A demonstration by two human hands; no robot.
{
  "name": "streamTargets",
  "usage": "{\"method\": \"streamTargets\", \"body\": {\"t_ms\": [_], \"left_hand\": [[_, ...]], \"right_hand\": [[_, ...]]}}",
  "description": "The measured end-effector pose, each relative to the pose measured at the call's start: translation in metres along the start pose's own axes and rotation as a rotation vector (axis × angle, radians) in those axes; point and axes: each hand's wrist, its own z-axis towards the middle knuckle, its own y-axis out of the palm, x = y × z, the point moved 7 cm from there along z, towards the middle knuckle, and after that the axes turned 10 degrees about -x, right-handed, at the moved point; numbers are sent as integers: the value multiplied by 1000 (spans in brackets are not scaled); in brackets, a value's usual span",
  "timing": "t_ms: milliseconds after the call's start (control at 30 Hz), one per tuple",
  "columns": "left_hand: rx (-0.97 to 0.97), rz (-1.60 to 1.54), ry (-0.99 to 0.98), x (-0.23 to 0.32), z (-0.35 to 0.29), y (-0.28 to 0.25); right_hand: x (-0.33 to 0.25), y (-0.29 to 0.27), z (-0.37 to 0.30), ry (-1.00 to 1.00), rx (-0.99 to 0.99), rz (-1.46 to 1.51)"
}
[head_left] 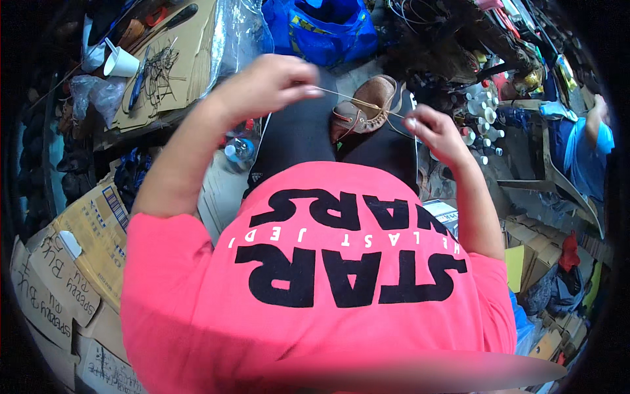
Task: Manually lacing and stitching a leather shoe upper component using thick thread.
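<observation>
1. The brown shoe (350, 119) sits on the lap, between the thighs of the dark trousers (295, 128), its opening partly turned up.
2. The left hand (279, 79), blurred, has its fingers closed on one end of the pale thread (344, 96), off to the shoe's left.
3. The right hand (438, 133) pinches the thread on the other side, fingers together, just beside the shoe.
4. Done, as far as shows: a row of puckered stitches (377, 123) along part of the shoe's edge.
5. Left, in my judgement: this stitch looks unfinished, since the thread spans both hands and is uncut. How much seam remains, I cannot tell.
</observation>
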Motion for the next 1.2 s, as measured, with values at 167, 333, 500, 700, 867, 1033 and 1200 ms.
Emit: {"method": "streamTargets", "body": {"t_ms": [167, 333, 500, 700, 867, 1033, 1200], "left_hand": [[540, 204, -726, -113, -165, -118], [626, 910, -1255, -121, -303, -206], [650, 246, -541, -103, -115, -50], [226, -98, -119, -27, 12, 62], [78, -290, -371, -75, -12, 65], [346, -214, -529, -137, -64, 36], [360, 111, -168, -42, 17, 32]], "right_hand": [[130, -104, -151, 550, 415, -363], [237, -201, -347, 1192, 571, -785], [187, -99, -149, 602, 511, -227], [44, 16, -2, 82, 142, 136], [64, -6, -22, 239, 192, 130], [129, -44, -73, 294, 359, 349], [108, -51, -57, 226, 403, 25]]}}
